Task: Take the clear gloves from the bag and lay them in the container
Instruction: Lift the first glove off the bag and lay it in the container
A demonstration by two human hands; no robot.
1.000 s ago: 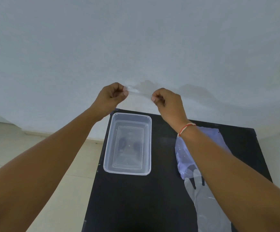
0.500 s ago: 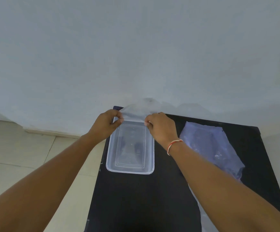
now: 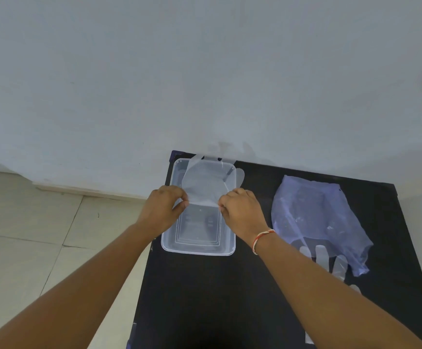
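Observation:
A clear plastic glove [image 3: 206,183] is stretched over the far half of the clear rectangular container [image 3: 197,250], its fingers reaching past the far rim toward the wall. My left hand [image 3: 163,207] pinches the glove's cuff on the left and my right hand [image 3: 240,210] pinches it on the right, both just above the container's middle. The bluish plastic bag [image 3: 318,217] lies on the black table to the right. Another clear glove [image 3: 331,263] sticks out from under the bag's near edge, partly hidden by my right forearm.
The black table [image 3: 205,298] stands against a pale wall [image 3: 205,71]. Its left edge runs just beside the container, with tiled floor [image 3: 28,248] below.
Both hands have come down and toward me from high near the wall, carrying the glove down onto the container. The camera now looks further down at the table.

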